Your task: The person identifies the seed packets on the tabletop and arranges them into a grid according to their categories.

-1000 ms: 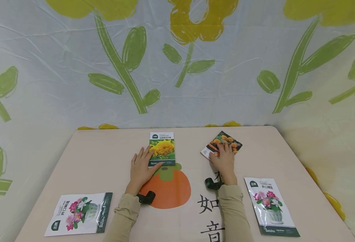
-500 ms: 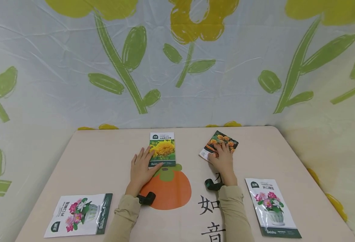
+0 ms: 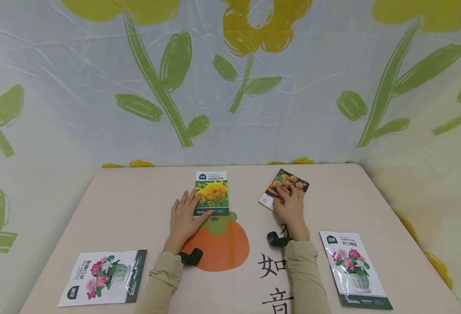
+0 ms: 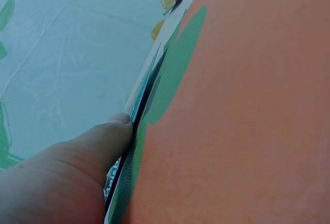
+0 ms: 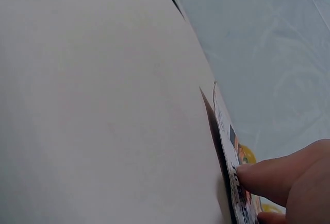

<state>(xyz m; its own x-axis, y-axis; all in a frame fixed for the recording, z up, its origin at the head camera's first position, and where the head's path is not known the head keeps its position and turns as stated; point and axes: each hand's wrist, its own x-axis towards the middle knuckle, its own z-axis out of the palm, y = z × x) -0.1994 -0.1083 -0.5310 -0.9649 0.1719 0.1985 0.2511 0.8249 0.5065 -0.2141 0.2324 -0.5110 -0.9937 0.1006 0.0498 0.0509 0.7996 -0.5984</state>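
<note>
My left hand [image 3: 184, 220] rests with spread fingers on the left side of a seed packet with a yellow sunflower [image 3: 214, 192]; its thumb touches the packet's lower edge, also seen in the left wrist view. To the right, my right hand [image 3: 291, 209] presses with slightly bent fingers on a dark seed packet with orange flowers [image 3: 289, 178]. This packet lies tilted on the table. In the right wrist view the thumb [image 5: 263, 175] touches the packet's printed face, and a dark shadow runs along its near edge.
A white seed packet with pink flowers [image 3: 102, 278] lies sideways at the front left. Another such packet [image 3: 353, 268] lies at the front right. The table [image 3: 136, 205] bears a printed orange fruit [image 3: 222, 248] and black characters. A flowered cloth [image 3: 305, 122] hangs behind.
The orange-flower packet has slid slightly left and turned a little counterclockwise under my right hand. My left hand and the sunflower packet have stayed in place.
</note>
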